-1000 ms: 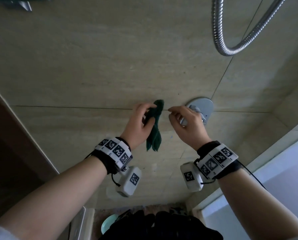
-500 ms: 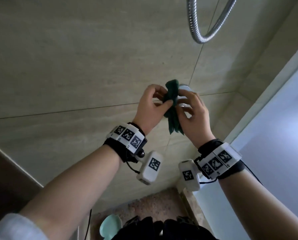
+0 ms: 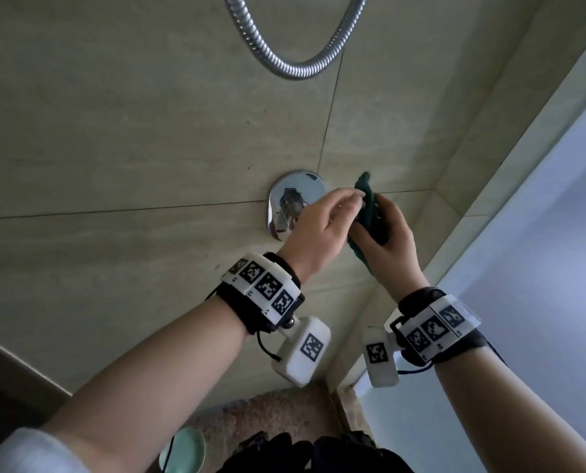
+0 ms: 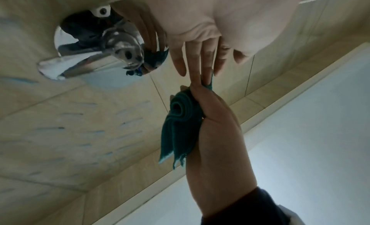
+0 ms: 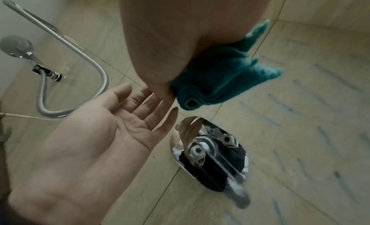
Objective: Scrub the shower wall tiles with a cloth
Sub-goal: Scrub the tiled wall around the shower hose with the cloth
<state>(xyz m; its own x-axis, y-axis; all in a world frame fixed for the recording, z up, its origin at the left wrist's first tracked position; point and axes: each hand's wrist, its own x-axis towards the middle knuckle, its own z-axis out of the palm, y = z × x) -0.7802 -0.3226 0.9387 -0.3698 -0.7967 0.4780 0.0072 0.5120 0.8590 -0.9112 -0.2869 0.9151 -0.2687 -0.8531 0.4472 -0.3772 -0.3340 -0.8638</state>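
Observation:
A folded dark green cloth (image 3: 370, 203) is gripped in my right hand (image 3: 387, 244), held close to the beige wall tiles (image 3: 148, 131) just right of the chrome mixer valve (image 3: 291, 199). My left hand (image 3: 322, 223) lies beside it with straight fingers. In the left wrist view its fingertips (image 4: 200, 76) touch the top of the cloth (image 4: 180, 120), and the right hand (image 4: 216, 117) curls round the rolled edge. The right wrist view shows the cloth (image 5: 220, 79) under my right palm and the left hand (image 5: 96, 133) with its palm open.
A metal shower hose (image 3: 295, 68) loops down above the hands, and the shower head (image 5: 16, 46) hangs on its rail. A pale panel (image 3: 540, 268) stands at the right, meeting the tiles at a corner. A mint green object (image 3: 182, 448) lies on the speckled floor below.
The cloth has passed from my left hand to my right. Both hands have moved to the right of the mixer valve, and the left fingers have straightened.

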